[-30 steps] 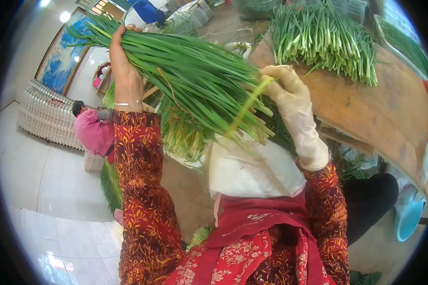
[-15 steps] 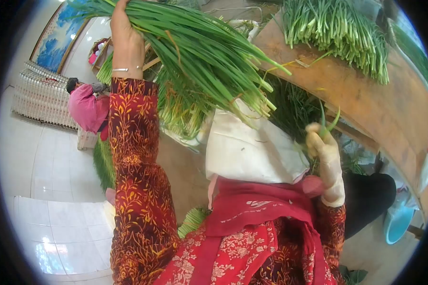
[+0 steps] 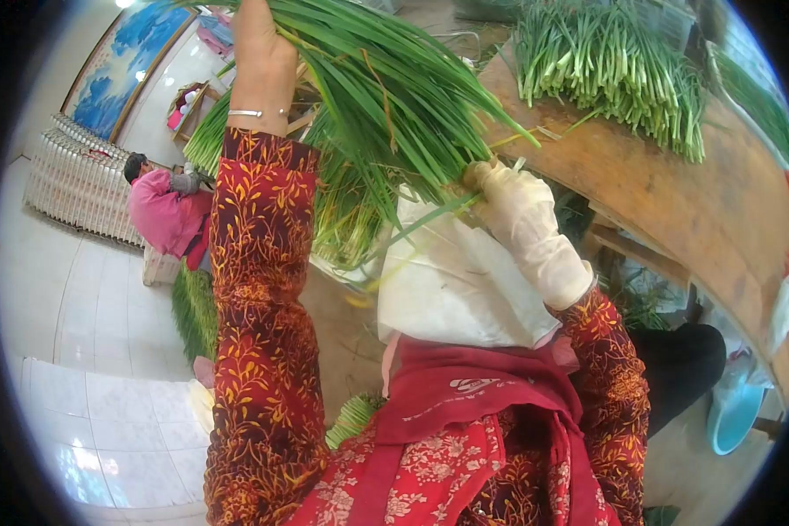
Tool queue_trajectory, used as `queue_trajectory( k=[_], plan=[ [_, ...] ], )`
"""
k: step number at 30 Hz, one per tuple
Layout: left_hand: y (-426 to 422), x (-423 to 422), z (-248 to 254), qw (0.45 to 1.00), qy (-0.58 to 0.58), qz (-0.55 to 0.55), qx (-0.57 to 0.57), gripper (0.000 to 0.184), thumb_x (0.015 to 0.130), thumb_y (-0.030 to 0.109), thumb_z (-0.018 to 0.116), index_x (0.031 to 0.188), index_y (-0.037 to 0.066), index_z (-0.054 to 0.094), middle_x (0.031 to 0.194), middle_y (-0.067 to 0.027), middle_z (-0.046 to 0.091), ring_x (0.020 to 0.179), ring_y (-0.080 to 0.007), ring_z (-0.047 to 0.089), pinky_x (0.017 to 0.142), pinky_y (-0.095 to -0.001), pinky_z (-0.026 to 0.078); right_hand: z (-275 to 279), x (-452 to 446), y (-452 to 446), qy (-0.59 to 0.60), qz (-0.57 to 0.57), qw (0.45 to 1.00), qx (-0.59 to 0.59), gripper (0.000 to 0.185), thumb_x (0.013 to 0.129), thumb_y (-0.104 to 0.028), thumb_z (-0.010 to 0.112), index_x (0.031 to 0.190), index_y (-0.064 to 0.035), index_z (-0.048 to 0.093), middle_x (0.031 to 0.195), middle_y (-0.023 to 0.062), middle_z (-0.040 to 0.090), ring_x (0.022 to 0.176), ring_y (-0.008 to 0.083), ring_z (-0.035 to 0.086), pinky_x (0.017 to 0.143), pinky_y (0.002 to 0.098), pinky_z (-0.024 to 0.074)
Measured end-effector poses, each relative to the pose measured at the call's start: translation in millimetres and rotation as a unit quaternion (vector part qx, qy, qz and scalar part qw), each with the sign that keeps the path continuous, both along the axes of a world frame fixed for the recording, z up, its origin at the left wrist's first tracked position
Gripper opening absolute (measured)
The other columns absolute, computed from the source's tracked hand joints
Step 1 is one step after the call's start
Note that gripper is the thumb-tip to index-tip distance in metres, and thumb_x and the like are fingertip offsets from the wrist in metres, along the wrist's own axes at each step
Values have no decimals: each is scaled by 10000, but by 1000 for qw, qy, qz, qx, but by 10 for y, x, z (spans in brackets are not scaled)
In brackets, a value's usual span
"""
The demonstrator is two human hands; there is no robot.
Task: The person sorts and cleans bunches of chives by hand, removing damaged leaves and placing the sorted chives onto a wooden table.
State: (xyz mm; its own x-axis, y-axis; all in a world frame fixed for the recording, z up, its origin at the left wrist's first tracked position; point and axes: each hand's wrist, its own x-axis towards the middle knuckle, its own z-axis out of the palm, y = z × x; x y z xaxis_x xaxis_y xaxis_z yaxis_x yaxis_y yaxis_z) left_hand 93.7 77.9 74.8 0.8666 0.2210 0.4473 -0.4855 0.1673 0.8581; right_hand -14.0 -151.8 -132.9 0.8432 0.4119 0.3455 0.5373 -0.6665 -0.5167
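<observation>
My bare left hand, with a bracelet at the wrist, is closed around a large bunch of Chinese chives at the top of the view. The leaves slant down to the right over my lap. My right hand wears a pale glove and has its fingers closed on the pale stem ends at the bunch's lower right. A loose green leaf trails left from those fingers. Just below lies a white cloth over my lap. More chives lie behind the bunch.
A wooden board at the right carries a neat pile of chives. A light-blue basin stands low at the right. Another person in a pink top sits at the left by a radiator. Chives also lie on the floor there.
My right hand has moved up and left from beside the cloth to the stem ends of the bunch. The left hand, still gripping the chives, has shifted slightly right in view.
</observation>
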Motion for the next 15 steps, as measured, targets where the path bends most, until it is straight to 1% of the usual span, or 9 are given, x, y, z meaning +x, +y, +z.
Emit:
queue_trajectory(
  k=[1, 3, 4, 7, 9, 11, 12, 13, 15],
  plan=[
    [13, 10, 26, 1000, -1, -2, 0, 173, 768, 228, 599, 797, 69, 538, 689, -72, 568, 659, -155, 590, 587, -272, 518, -7, -2, -6, -1, -2, 1000, 0, 193, 693, -190, 606, 867, -120, 561, 781, 95, 589, 644, 272, 579, 537, 372, 461],
    [23, 34, 60, 1000, -17, -22, -6, 88, 771, 90, 549, 732, 15, 523, 714, -94, 551, 721, -204, 553, 704, -309, 466, -13, -24, -22, -75, -42, 986, 141, 264, 665, -250, 647, 884, -135, 556, 743, 74, 589, 669, 268, 576, 566, 363, 452],
    [46, 53, 68, 1000, -12, -7, -4, 90, 766, 97, 551, 731, 18, 526, 716, -101, 560, 723, -206, 553, 706, -317, 465, -27, -1, 12, -128, -66, 981, 131, 261, 673, -255, 641, 893, -143, 556, 740, 68, 587, 659, 266, 574, 563, 364, 449],
    [75, 93, 13, 1000, -1, 18, 16, 105, 766, 119, 553, 737, 20, 529, 725, -108, 570, 727, -211, 554, 710, -324, 461, 34, 30, 61, -141, -74, 985, 73, 212, 693, -229, 619, 878, -144, 558, 752, 70, 586, 651, 268, 570, 560, 368, 446],
    [81, 76, 9, 999, 3, 34, 27, 113, 765, 130, 554, 740, 22, 531, 730, -111, 575, 729, -214, 555, 712, -328, 459, 15, 71, 44, -163, -33, 980, 105, 188, 701, -234, 603, 833, -107, 559, 738, 86, 563, 617, 279, 566, 536, 370, 460],
    [35, 9, -8, 998, -12, 52, 19, 127, 766, 141, 556, 742, 19, 531, 729, -111, 574, 729, -215, 554, 709, -323, 457, 53, 12, -20, -89, 12, 988, 123, 137, 731, -233, 570, 800, -114, 562, 729, 87, 565, 621, 277, 568, 553, 376, 462],
    [21, -31, 2, 996, 3, 88, 35, 133, 767, 149, 558, 746, 20, 533, 729, -108, 575, 729, -214, 553, 709, -323, 458, 87, -42, -82, -44, 31, 997, 52, 116, 769, -228, 530, 812, -126, 564, 701, 90, 562, 632, 277, 571, 565, 375, 463],
    [27, -53, -4, 996, 7, 86, 36, 133, 767, 149, 558, 746, 20, 533, 729, -108, 575, 729, -214, 553, 709, -323, 458, -14, -87, -131, -40, 28, 997, 53, 116, 769, -228, 530, 812, -126, 564, 701, 90, 562, 632, 277, 571, 565, 375, 463],
    [140, -81, 27, 998, 30, 47, -15, 132, 768, 153, 559, 755, 23, 535, 731, -104, 576, 729, -208, 553, 708, -325, 459, -412, -164, -302, -2, 59, 998, -29, 131, 800, -216, 493, 818, -107, 563, 713, 107, 572, 652, 278, 577, 562, 366, 466]
  ],
)
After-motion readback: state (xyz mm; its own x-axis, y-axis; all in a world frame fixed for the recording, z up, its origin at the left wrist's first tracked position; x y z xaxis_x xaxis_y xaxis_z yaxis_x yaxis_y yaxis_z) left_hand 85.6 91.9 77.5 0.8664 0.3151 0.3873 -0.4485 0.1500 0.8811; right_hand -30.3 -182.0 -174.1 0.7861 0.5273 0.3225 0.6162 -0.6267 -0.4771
